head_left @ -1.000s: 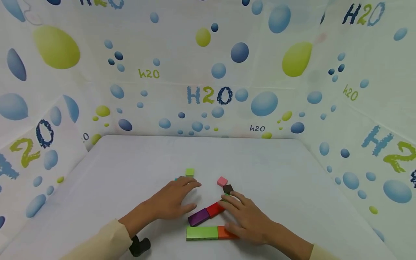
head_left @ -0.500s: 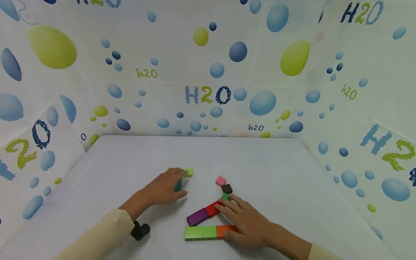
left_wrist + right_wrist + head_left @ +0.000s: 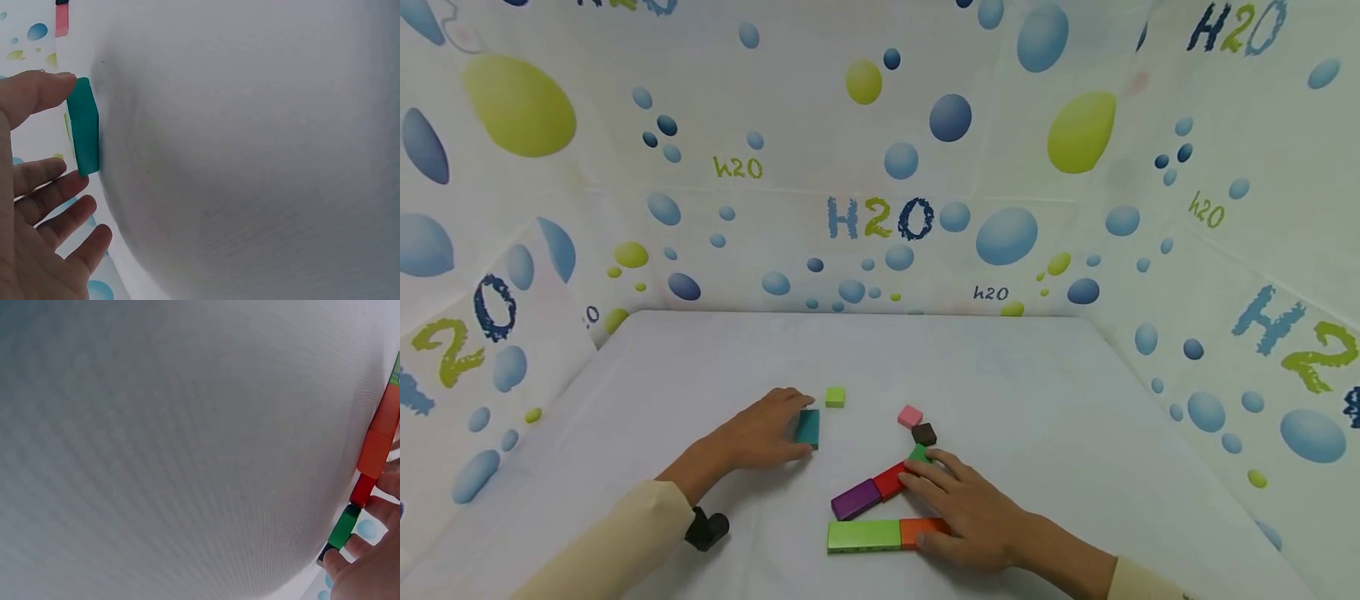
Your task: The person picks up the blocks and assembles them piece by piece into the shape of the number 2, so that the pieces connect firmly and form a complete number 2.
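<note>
In the head view my left hand (image 3: 763,433) straddles a teal block (image 3: 807,429) on the white table, thumb near its close edge and fingers by its far edge. In the left wrist view the thumb tip and a fingertip lie right at opposite ends of the teal block (image 3: 85,128). My right hand (image 3: 973,518) lies with extended fingers over a green block (image 3: 919,453), a red block (image 3: 890,482) and an orange block (image 3: 919,533), partly covering them. Its fingers sit along the orange block (image 3: 376,453) and green block (image 3: 344,526) in the right wrist view.
A purple block (image 3: 855,500) continues the red one, and a long light green block (image 3: 863,537) abuts the orange one. Farther back lie a dark brown cube (image 3: 924,434), a pink cube (image 3: 910,416) and a light green cube (image 3: 835,397). A printed curtain (image 3: 880,150) surrounds the table.
My left hand has moved left and back from beside the purple block, uncovering the teal block and then the light green cube. The right hand has stayed nearly still.
</note>
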Motion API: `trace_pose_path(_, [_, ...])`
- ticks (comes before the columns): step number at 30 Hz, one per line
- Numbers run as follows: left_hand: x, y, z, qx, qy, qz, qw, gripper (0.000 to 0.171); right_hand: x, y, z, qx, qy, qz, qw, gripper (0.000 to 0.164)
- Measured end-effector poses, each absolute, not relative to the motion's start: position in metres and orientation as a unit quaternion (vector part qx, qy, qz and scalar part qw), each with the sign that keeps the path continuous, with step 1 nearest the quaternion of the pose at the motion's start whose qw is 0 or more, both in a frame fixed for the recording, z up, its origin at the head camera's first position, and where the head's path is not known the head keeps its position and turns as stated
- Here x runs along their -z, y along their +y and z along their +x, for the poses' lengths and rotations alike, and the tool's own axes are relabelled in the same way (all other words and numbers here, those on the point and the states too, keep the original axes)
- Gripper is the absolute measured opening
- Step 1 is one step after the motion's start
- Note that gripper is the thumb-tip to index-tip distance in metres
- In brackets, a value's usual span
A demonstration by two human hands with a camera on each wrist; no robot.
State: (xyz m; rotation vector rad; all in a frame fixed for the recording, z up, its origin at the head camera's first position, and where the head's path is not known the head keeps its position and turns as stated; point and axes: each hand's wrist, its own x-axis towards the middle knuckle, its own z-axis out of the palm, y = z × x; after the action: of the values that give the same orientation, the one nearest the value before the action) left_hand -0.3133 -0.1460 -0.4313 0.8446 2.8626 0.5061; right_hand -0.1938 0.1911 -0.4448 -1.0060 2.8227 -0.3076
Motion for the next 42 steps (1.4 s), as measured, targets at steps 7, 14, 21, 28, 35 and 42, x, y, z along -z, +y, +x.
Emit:
trace_pose_path(7, [0.434,-0.151,-0.316,-0.185,0.936,0.291,0.072,0.073,0.447,0.19,-0.195,0.112,0.934,-0.334,0.066,0.066])
trace_pose_path(14, [0.437,-0.155,-0.317,-0.188,0.929,0.315,0.057,0.06,0.445,0.189,-0.194,0.123,0.933,-0.329,0.078,0.066])
trace_pose_path(21, [0.44,-0.159,-0.32,-0.186,0.922,0.338,0.017,0.044,0.443,0.19,-0.193,0.122,0.933,-0.328,0.083,0.066])
trace_pose_path(28, [0.439,-0.16,-0.32,-0.196,0.921,0.335,-0.007,0.033,0.444,0.192,-0.192,0.127,0.933,-0.326,0.084,0.066])
trace_pose_path(35, [0.433,-0.158,-0.319,-0.202,0.927,0.316,0.014,0.026,0.445,0.192,-0.193,0.127,0.933,-0.328,0.081,0.066])
trace_pose_path(42, [0.431,-0.156,-0.318,-0.219,0.929,0.296,0.039,0.027,0.445,0.19,-0.194,0.121,0.932,-0.332,0.076,0.065])
